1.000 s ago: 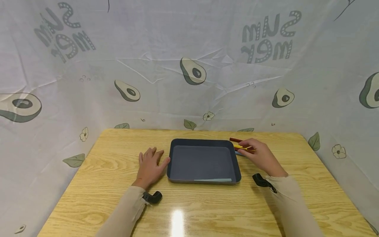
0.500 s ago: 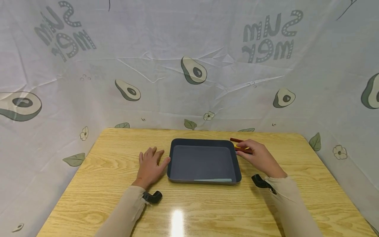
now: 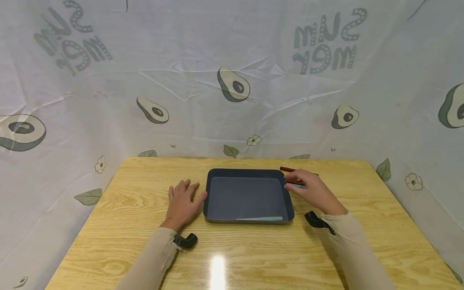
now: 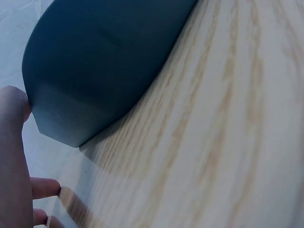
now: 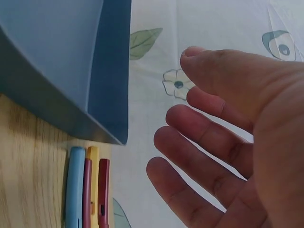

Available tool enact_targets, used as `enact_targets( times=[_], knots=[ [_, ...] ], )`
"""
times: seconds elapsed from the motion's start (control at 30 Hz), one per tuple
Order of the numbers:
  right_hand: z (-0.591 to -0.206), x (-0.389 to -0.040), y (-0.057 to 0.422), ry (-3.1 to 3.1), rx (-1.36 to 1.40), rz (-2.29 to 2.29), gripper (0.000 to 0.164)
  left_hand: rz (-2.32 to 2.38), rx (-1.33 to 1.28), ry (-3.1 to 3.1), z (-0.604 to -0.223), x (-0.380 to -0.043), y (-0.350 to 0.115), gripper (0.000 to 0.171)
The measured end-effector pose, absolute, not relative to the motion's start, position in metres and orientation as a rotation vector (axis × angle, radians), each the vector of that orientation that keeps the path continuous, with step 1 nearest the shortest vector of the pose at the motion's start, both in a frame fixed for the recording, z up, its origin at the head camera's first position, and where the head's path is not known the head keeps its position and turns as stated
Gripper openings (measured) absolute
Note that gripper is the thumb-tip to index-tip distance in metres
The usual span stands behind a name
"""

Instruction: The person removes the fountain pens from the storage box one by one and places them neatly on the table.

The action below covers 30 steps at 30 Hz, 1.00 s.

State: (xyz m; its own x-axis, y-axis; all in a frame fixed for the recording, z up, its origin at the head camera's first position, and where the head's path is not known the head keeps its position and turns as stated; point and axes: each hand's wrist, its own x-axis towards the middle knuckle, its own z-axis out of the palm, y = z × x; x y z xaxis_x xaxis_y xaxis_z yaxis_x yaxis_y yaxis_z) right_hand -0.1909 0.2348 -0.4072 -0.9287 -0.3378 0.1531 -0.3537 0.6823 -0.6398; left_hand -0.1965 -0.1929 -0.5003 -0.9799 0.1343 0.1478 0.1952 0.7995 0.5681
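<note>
My left hand (image 3: 183,205) lies on the table with fingers spread, its thumb touching the left wall of a dark blue-grey tray (image 3: 250,173). In the left wrist view, that thumb meets the tray's outer wall (image 4: 95,61). At the tray's right side my right hand (image 3: 313,191) hovers over a row of pens. Blue (image 5: 75,185), yellow (image 5: 93,185) and dark red pens (image 5: 103,190) lie side by side in the right wrist view. Apart from them, the right fingers are loosely bent and hold nothing. In the head view this hand partly hides the pens.
A long pale blue object (image 3: 268,219) lies inside the tray along its front wall. The wood-grain table (image 3: 253,257) reaches back to a hanging white cloth (image 3: 195,133) printed with avocados. Black wrist mounts (image 3: 186,241) sit at both sleeves.
My right hand has shifted slightly left towards the tray. The blue pen shows between its thumb and fingers where a dark red one showed before. My left hand and the tray have stayed put.
</note>
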Motion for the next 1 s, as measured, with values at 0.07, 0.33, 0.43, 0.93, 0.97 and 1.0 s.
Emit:
enact_targets(
  times=[0.07,0.33,0.43,0.93,0.97,1.0],
  knots=[
    [-0.407,-0.190,0.231,-2.875,0.594,1.108,0.028,-0.933,-0.260,-2.886,-0.501,-0.196,-0.194,0.069],
    [-0.398,-0.187,0.211,-2.954,0.815,1.043,0.029,-0.951,-0.253,-2.904,-0.503,-0.196,-0.195,0.071],
    [-0.389,-0.189,0.202,-2.977,0.979,1.019,0.025,-0.946,-0.249,-2.903,-0.501,-0.196,-0.195,0.071],
    [-0.382,-0.195,0.159,-3.261,1.413,0.906,0.016,-0.982,-0.259,-2.871,-0.498,-0.195,-0.194,0.070],
    [-0.384,-0.195,0.159,-3.273,1.416,0.911,0.015,-0.979,-0.257,-2.874,-0.497,-0.194,-0.195,0.069],
    [-0.385,-0.195,0.158,-3.288,1.410,0.914,0.014,-0.979,-0.258,-2.876,-0.497,-0.194,-0.195,0.069]
  ],
)
